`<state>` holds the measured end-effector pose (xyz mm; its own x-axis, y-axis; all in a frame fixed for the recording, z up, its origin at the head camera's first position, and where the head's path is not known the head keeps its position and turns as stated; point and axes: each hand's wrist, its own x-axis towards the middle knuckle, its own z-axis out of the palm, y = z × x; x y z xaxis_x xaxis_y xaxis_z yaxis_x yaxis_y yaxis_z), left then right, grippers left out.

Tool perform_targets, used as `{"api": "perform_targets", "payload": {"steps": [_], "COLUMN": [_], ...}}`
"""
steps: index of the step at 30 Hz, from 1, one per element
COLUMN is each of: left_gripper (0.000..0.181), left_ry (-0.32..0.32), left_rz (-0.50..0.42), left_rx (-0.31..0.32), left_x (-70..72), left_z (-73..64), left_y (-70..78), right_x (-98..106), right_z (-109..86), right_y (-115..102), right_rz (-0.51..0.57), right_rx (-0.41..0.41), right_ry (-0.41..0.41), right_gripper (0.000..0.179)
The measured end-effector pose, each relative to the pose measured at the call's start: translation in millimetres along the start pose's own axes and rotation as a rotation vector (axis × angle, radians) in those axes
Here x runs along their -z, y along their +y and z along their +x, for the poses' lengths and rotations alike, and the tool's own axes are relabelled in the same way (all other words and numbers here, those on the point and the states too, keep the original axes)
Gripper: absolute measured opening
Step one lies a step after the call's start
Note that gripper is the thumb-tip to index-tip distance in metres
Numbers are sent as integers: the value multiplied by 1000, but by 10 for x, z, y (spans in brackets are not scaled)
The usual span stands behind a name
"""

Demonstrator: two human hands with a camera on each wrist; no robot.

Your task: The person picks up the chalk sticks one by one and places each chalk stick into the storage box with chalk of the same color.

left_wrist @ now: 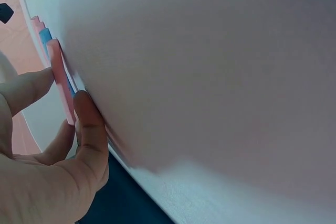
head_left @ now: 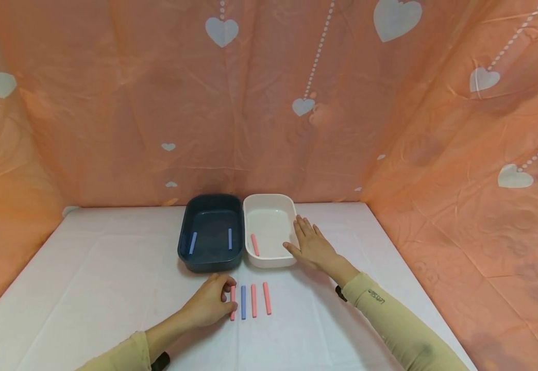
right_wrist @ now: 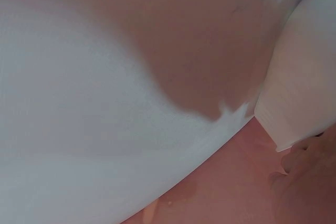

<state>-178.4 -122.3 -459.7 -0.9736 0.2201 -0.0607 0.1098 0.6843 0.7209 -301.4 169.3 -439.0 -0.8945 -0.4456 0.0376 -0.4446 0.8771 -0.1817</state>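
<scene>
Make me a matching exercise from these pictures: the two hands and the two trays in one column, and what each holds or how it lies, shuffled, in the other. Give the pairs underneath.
Column one
1. left hand
2. right hand
3. dark tray
4. white tray

Column two
A. contains just one pink stick
B. fingers extended, at the right edge of a tray
C. pinches the leftmost pink stick
D. contains two blue sticks

Right pairs: 1-C, 2-B, 3-D, 4-A
</scene>
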Motion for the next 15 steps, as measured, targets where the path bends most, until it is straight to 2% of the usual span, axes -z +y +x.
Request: {"api": "perform_targets", "payload": {"steps": [8, 15], "left_gripper": [44, 41], "left_ry": [-4, 13], "left_rz": [-46, -101], "left_rx": [19, -2], "left_x": [-8, -36], "left_z": [9, 8], "left_y": [21, 28], "right_x": [-17, -23], "right_z": [4, 14], "right_y": [16, 17], "right_rz": [-1, 1], "right_rx": [-7, -7], "right_ry": [1, -6], "right_gripper": [82, 83]}}
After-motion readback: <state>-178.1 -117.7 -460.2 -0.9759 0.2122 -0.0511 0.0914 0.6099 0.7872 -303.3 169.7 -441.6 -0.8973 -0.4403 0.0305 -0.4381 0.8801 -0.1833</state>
